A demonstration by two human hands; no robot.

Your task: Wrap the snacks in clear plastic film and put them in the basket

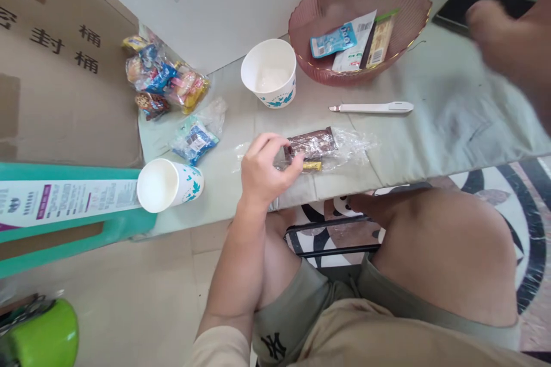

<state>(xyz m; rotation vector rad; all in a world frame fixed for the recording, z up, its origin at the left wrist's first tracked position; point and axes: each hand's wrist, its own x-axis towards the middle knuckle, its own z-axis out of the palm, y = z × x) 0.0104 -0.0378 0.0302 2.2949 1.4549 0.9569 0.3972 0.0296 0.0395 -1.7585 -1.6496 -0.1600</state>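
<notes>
First, at far left, a printed cardboard carton (64,109); then, on the cloth-covered table (215,200), a white paper cup (184,184), a bag of snacks (161,77) and a small blue packet (196,143).

Left hand (262,169) next, half curled, thumb and fingertips apart, at the near-left end of a brown packet (310,143). Fingers meet its edge; can't say whether they grip or only rest.

Brown packet lies flat near the table's front edge, in or under loose clear wrap (353,143), with a yellow piece (312,166) just below it. Beyond, a second cup (282,96).

Further right, a pink glass bowl (408,6) with snack packets (340,40) inside; nearer, a slim white knife (372,108), untouched.

Far right, right hand (501,34), motion-blurred over a dark phone (451,6), thumb and fingers spread; contact unclear.

Step in hand, my reading: left hand minding the packet while the right attends to the phone. Next move on the packet would call for a firm left pinch and a free right hand, minding the slippery film.
</notes>
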